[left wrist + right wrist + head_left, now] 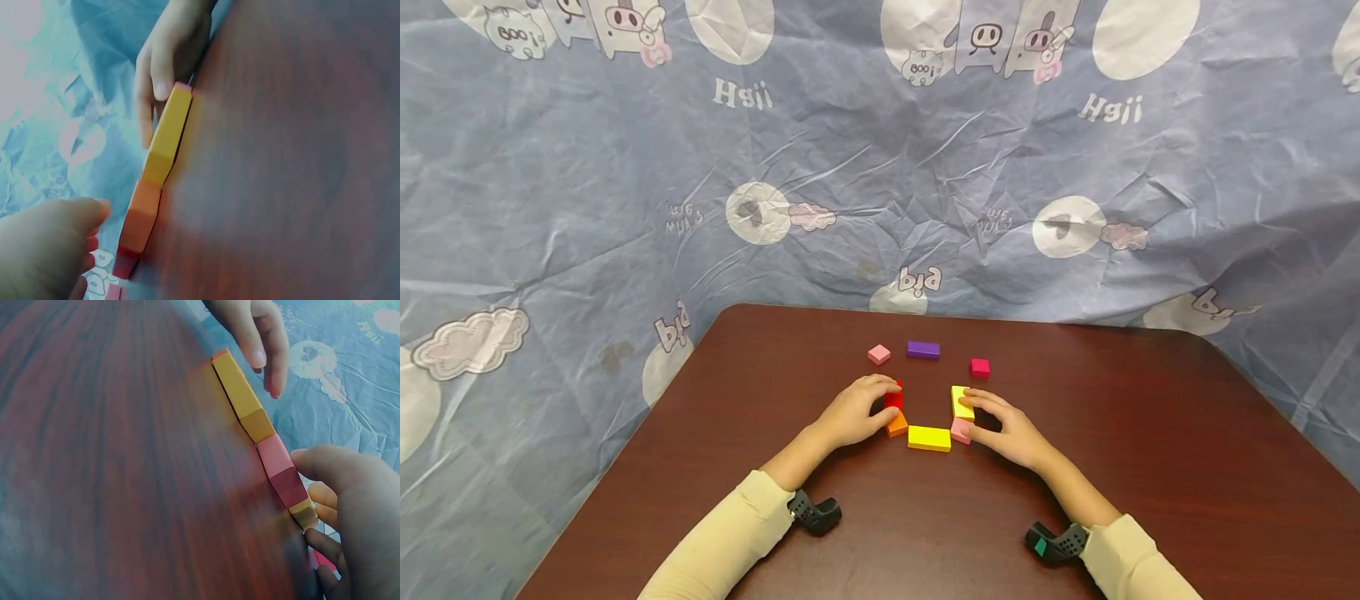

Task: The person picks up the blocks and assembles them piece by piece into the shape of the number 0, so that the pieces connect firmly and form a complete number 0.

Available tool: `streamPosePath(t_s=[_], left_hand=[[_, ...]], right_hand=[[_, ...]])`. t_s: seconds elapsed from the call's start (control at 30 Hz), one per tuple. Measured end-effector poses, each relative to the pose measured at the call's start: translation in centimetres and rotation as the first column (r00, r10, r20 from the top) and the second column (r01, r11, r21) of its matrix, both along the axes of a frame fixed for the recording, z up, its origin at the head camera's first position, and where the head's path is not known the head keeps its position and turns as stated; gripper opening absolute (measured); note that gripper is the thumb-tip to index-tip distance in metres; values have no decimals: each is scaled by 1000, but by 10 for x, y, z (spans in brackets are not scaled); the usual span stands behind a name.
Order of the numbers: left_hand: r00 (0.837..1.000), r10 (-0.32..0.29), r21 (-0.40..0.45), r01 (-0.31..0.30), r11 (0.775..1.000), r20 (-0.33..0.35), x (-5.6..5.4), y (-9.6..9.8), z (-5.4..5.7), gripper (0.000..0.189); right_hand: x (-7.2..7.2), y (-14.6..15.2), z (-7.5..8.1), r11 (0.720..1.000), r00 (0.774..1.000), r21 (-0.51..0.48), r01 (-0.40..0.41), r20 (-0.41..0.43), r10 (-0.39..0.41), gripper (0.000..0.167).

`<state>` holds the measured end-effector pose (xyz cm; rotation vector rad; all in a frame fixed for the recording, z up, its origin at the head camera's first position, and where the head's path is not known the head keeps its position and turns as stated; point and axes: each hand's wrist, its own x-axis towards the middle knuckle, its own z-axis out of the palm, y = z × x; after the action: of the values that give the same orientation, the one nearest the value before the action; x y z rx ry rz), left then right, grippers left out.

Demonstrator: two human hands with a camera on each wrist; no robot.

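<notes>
My left hand lies over a red block, its thumb near an orange block. In the left wrist view that thumb stands a little apart from the orange block. On the other side, my right hand has relaxed fingers at an upright-lying yellow block and its thumb at a pink block. The right wrist view shows the thumb against the pink block. A second yellow block lies crosswise at the front, between the orange and pink ones.
Behind the hands lie a pink block, a purple block and a crimson block. All rest on a dark brown table. A printed blue-grey cloth hangs beyond the table's far edge.
</notes>
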<state>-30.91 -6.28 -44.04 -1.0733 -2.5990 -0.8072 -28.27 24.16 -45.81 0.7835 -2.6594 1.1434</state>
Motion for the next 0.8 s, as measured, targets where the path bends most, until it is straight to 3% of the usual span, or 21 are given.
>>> streamPosePath(t_s=[0.23, 0.8], left_hand=[[999, 23, 24, -22, 999, -32, 6, 2, -4, 38], [1000, 4, 24, -4, 1000, -5, -1, -2, -15, 34]], right_hand=[[0, 1, 1, 1000, 1000, 0, 0, -6, 0, 47], [1, -1, 5, 1000, 1000, -13, 15, 15, -14, 45]])
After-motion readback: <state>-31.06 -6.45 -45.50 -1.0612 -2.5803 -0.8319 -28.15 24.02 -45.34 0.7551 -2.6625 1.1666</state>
